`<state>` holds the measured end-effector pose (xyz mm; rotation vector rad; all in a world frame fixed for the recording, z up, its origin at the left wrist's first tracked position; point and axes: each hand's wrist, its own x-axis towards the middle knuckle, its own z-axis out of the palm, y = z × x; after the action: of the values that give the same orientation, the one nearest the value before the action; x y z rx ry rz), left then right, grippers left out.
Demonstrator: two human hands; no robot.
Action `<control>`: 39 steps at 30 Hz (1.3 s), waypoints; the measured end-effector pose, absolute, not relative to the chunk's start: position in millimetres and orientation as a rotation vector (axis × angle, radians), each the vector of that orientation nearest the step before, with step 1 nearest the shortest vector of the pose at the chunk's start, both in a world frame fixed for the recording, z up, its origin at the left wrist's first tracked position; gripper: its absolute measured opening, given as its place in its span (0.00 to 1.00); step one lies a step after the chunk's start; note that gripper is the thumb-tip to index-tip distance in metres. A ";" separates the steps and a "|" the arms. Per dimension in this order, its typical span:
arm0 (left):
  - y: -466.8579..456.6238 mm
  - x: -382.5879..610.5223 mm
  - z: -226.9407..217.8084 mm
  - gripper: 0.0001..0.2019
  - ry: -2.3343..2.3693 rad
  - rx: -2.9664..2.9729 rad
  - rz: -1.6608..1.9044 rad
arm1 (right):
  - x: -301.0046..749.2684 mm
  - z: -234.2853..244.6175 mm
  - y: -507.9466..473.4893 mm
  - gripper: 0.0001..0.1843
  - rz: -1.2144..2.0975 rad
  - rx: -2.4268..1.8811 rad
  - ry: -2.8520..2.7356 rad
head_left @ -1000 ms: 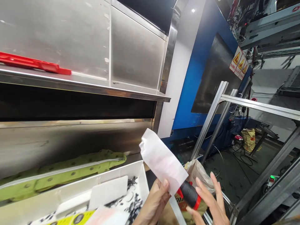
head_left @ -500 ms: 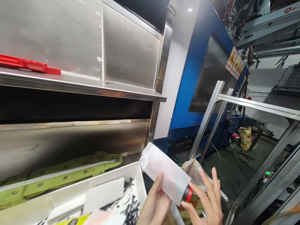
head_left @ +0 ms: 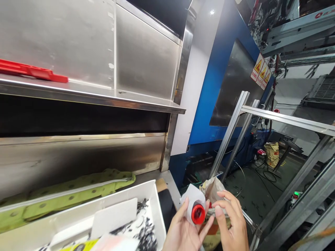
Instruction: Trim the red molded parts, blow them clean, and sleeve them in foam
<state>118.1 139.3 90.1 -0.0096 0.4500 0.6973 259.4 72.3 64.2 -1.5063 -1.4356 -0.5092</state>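
Note:
My left hand (head_left: 181, 225) is wrapped round a cylindrical part in a white paper-like sleeve (head_left: 193, 195). The sleeved part's open red ring end (head_left: 198, 213) faces me, dark inside. To its right, my right hand (head_left: 231, 219) is closed with fingers curled and the thumb near them. A small red bit (head_left: 210, 205) shows between the two hands; whether my right fingers pinch it is hard to make out. Below left lies a white tray (head_left: 159, 212) with black shavings (head_left: 148, 233), a white flat block (head_left: 113, 217) and a yellow label (head_left: 78, 245).
A steel shelf (head_left: 125, 99) runs above, bearing a red plastic part (head_left: 34, 71). Green spotted cloth (head_left: 70, 197) lies behind the tray. An open paper sack (head_left: 210, 188) stands beyond my hands. At right are an aluminium frame (head_left: 285, 118) and a blue machine (head_left: 202, 115).
My left hand has turned the sleeved part from lengthwise to end-on, so its red ring faces me. My right hand has left the red end, and its fingers have curled in.

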 end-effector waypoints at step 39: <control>134.2 120.0 91.8 0.16 0.469 0.041 0.529 | 263.5 59.8 80.0 0.16 -0.192 -1.391 -1.436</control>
<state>120.0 134.2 91.8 0.0414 0.4690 0.5289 263.5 80.0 59.8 -1.3905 -1.4356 -0.1922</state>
